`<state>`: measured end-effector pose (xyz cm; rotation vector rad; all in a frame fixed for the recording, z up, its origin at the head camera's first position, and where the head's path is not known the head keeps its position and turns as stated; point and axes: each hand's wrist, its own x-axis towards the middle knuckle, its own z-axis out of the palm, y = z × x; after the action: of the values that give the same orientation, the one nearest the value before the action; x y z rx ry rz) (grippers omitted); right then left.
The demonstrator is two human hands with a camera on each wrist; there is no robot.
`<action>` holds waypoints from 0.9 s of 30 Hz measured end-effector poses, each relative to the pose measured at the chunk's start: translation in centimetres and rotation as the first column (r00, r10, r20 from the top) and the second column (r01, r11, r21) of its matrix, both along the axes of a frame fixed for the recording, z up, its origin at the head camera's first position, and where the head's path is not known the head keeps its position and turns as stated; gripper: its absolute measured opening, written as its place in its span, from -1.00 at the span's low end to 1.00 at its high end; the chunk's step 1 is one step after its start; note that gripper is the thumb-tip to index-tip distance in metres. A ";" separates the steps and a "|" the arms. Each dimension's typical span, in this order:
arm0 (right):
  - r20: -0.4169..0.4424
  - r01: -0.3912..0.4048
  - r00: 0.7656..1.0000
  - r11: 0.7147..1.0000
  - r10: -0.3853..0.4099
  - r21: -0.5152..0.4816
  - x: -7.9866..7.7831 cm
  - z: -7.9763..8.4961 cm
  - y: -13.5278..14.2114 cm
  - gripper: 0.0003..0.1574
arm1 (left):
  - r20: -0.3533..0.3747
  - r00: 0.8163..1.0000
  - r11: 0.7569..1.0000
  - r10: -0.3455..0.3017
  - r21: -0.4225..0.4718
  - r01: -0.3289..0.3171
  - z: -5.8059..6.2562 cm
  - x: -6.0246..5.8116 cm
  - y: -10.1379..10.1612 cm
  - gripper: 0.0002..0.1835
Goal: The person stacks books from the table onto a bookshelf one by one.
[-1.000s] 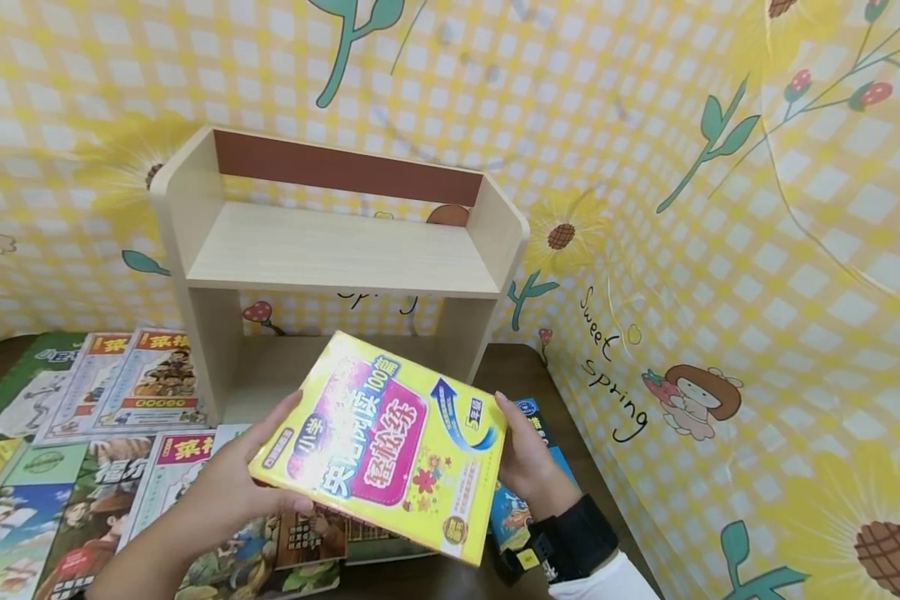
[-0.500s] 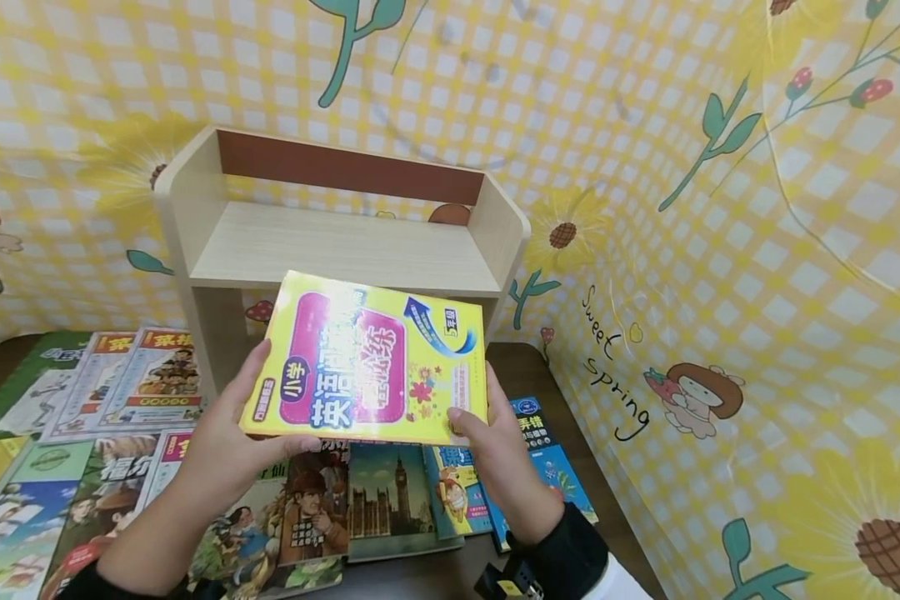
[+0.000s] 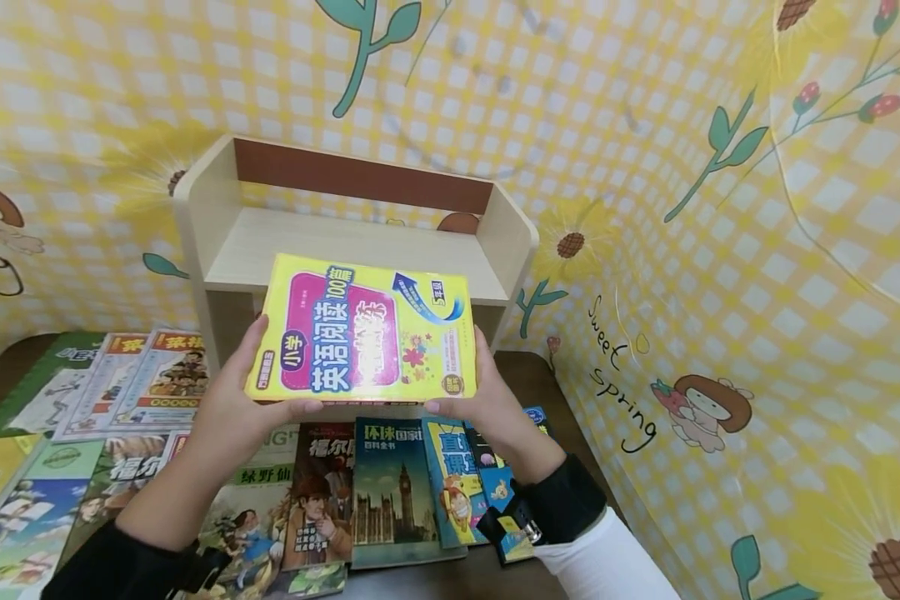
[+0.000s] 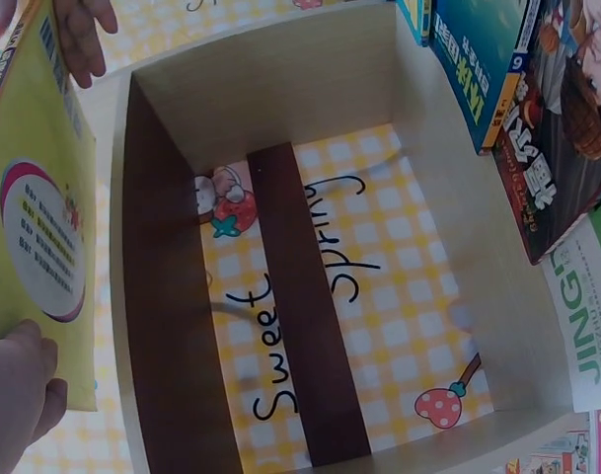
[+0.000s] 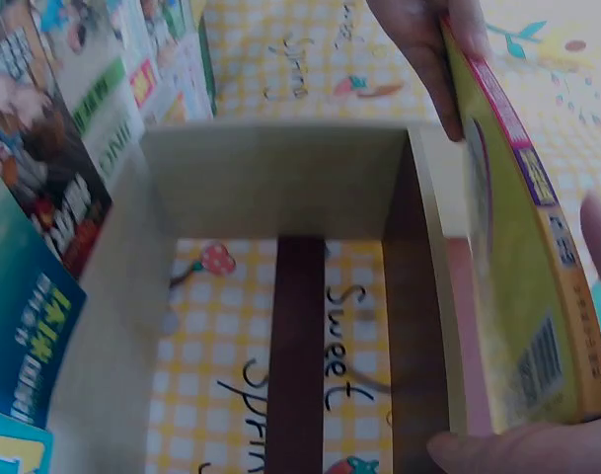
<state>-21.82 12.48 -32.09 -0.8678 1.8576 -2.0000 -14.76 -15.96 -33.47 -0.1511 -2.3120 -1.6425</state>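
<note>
A thick yellow workbook [image 3: 435,350] with a pink panel and a blue arrow on its cover is held up in front of the wooden bookshelf [image 3: 363,242]. My left hand [image 3: 232,400] grips its left end, thumb on the front edge and fingers underneath. At the other end, my right hand [image 3: 491,400] holds it the same way. The left wrist view shows the book's yellow back cover [image 4: 73,326] just above the shelf's upper board. The thick orange-brown spine [image 5: 557,267] appears in the right wrist view.
Several books and magazines lie on the dark table [image 3: 420,587], including a Big Ben cover [image 3: 393,492] and a detective cover [image 3: 318,508] before the shelf. Overlapping magazines [image 3: 165,379] lie left of it. Behind stands a yellow checked backdrop [image 3: 645,150].
Both hands have lifted the workbook up and away, from before the lower compartment to the level of the upper board. It has turned from slanted to nearly level, and both hands still hold it.
</note>
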 end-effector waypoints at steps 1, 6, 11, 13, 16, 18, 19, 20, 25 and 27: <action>-0.003 -0.009 1.000 1.000 0.009 0.008 -0.2 0.1 0.1 0.27 | 0.010 1.000 1.000 0.001 0.002 -0.001 0.0 -0.2 0.0 0.21; 0.019 0.001 1.000 0.999 -0.002 0.032 -1.1 0.5 0.0 0.24 | 0.070 0.998 1.000 0.005 0.008 -0.005 0.2 -1.1 0.1 0.19; 0.040 0.143 0.988 0.985 -0.147 0.095 -1.6 0.8 -0.4 0.16 | 0.083 0.997 1.000 0.012 -0.004 -0.012 0.8 -1.9 0.1 0.19; 0.039 0.198 0.978 0.973 -0.204 0.115 -1.7 0.8 -0.6 0.15 | 0.066 0.998 1.000 0.008 -0.015 -0.007 1.1 -2.3 0.1 0.17; 0.021 0.250 0.967 0.960 -0.255 0.127 -1.9 0.9 -1.0 0.08 | 0.036 0.999 0.999 0.015 -0.043 -0.014 1.5 -2.9 0.0 0.11; -0.006 0.271 0.962 0.953 -0.272 0.136 -2.1 0.9 -1.3 0.05 | 0.020 1.000 0.998 0.023 -0.060 -0.022 1.8 -3.3 -0.1 0.07; -0.021 0.283 0.959 0.948 -0.283 0.145 -2.2 0.9 -1.4 0.02 | 0.012 1.000 0.998 0.026 -0.065 -0.025 1.9 -3.5 -0.2 0.04; -0.040 0.299 0.954 0.941 -0.296 0.157 -2.3 0.9 -1.6 0.00 | 0.012 0.999 0.996 0.036 -0.078 -0.034 2.1 -3.7 -0.2 0.03; -0.084 0.362 0.932 0.906 -0.353 0.217 -3.2 1.4 -2.2 -0.07 | 0.008 0.997 0.986 0.077 -0.152 -0.075 2.8 -4.5 -0.3 0.00; -0.086 0.365 0.931 0.902 -0.355 0.228 -3.5 1.6 -2.4 -0.08 | 0.011 0.995 0.979 0.101 -0.181 -0.098 3.1 -4.8 -0.3 0.03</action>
<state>-25.31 10.10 -30.44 -0.5302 2.3693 -1.8981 -19.53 -16.23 -30.42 -0.0569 -2.4396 -1.3928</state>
